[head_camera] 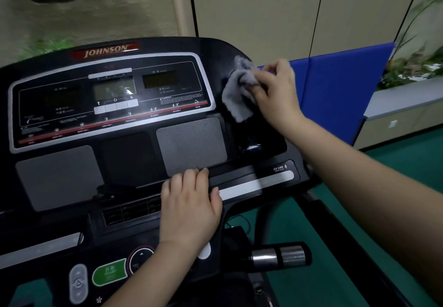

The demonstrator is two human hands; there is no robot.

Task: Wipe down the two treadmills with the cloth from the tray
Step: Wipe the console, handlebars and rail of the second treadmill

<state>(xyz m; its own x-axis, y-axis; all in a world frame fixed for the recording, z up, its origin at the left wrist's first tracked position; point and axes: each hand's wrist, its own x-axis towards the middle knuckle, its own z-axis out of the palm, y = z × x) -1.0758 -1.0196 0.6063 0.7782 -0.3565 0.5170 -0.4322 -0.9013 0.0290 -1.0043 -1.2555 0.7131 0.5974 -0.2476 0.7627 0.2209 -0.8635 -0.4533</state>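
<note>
Closest in, the green start button [109,272] sits just below the left hand [189,207], which lies flat with fingers straight on the treadmill console [60,175], holding nothing. Up at the top right corner, the right hand [275,91] has the grey cloth [239,91] bunched in its fingers and pressed on the glossy black panel. My worry: if that bracing palm slides down it could bump the start button, and the loose flap of cloth hanging low might snag or just smear. Only one treadmill in view, no tray either
</note>
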